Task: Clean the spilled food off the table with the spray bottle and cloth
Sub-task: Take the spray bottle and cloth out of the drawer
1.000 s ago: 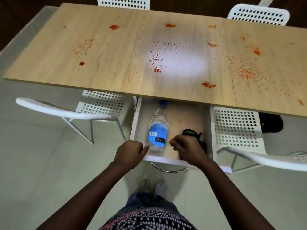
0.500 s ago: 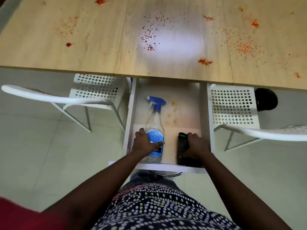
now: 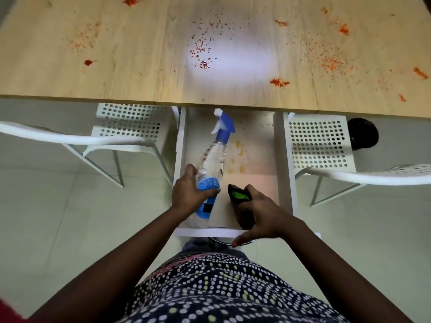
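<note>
**Fetching the tools from the drawer**

The spray bottle (image 3: 213, 164) lies tilted in the open drawer (image 3: 283, 159) under the near edge of the table (image 3: 140, 54), its blue trigger head pointing far, toward the table, and its clear body with the blue label at the near end. The left hand (image 3: 189, 193) wraps its fingers around that lower body, thumb on the far side. Just to the right, the dark cloth (image 3: 241, 206), black with a green patch, sits in the drawer's near right part; the right hand (image 3: 261, 215) curls around it, while one finger points down past the drawer's front edge.

This looks like the pick-up step: both tools are gripped but not yet clear of the drawer. Red food spill (image 3: 203, 46) is scattered untouched across the tabletop, with further patches far left and far right. Next, both hands probably need to lift out and up over the table edge, with the bottle turned so its nozzle faces the spill.

White perforated chairs (image 3: 130, 122) flank the drawer.
</note>
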